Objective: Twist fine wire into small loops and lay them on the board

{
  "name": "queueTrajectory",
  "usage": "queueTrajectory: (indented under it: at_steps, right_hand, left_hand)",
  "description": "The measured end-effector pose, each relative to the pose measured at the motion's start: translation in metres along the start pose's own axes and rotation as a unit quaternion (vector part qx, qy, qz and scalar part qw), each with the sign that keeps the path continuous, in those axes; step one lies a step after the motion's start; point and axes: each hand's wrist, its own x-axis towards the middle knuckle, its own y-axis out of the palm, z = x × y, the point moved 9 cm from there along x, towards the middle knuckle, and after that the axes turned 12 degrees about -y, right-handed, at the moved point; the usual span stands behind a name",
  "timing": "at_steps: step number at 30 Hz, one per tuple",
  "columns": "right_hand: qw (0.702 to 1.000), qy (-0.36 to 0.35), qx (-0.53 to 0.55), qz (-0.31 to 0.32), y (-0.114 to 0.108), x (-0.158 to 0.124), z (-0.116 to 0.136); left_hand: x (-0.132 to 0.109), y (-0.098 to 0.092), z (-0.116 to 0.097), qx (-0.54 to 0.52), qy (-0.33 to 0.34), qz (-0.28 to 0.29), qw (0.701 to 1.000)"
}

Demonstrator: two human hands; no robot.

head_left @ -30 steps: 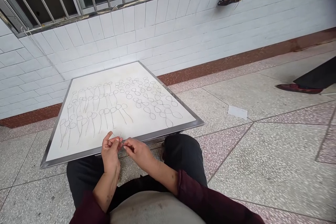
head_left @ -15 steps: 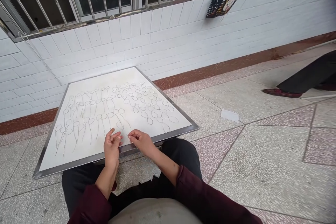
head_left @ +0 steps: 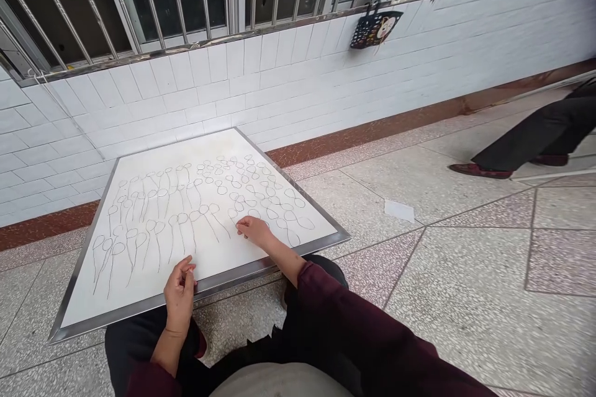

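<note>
A framed white board [head_left: 153,285] lies before me, bearing rows of thin dark wires. On its left part are wires with a round loop and a long tail [head_left: 180,236]. To the right lie double-looped wires [head_left: 298,214]. Over the board's middle, my right hand [head_left: 254,229] pinches what looks like a fine wire loop [head_left: 231,214] between thumb and fingertips. My left hand [head_left: 179,291] hovers at the near edge, fingers loosely curled and slightly apart, with nothing visible in them.
The board's grey metal frame [head_left: 223,281] runs above my knees. A white tiled wall and barred window stand behind it, with a dark basket [head_left: 376,28] hanging there. A white paper [head_left: 399,211] lies on the floor; another person's legs [head_left: 526,136] are at the right.
My hands have moved apart. The right went forward and right over the board with the wire; the left drew back to the near edge. The view has also shifted slightly.
</note>
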Motion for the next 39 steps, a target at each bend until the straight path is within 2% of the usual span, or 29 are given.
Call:
queueTrajectory:
  at_steps: [9,18,23,29,35,39]
  right_hand:
    - [0.982,-0.008,-0.19,0.017,-0.005,0.023,0.02]
    - [0.968,-0.046,-0.246,0.023,-0.001,0.038,0.032]
    - [0.968,-0.075,-0.241,0.003,0.001,0.033,0.03]
    - [0.963,-0.12,-0.242,-0.006,0.005,0.013,0.029]
    - [0.93,-0.225,-0.288,-0.048,0.009,-0.005,0.036]
    - [0.925,-0.216,-0.311,-0.045,0.013,0.0,0.031]
  left_hand:
    - [0.001,0.0,0.011,0.138,0.077,0.011,0.987]
    - [-0.007,0.004,-0.003,0.238,0.159,-0.02,0.958]
    - [-0.009,0.003,-0.002,0.257,0.163,-0.028,0.952]
    - [-0.01,0.0,0.0,0.27,0.166,-0.037,0.948]
    - [-0.015,0.002,-0.009,0.263,0.174,-0.054,0.947]
    - [-0.017,0.0,-0.009,0.261,0.176,-0.068,0.947]
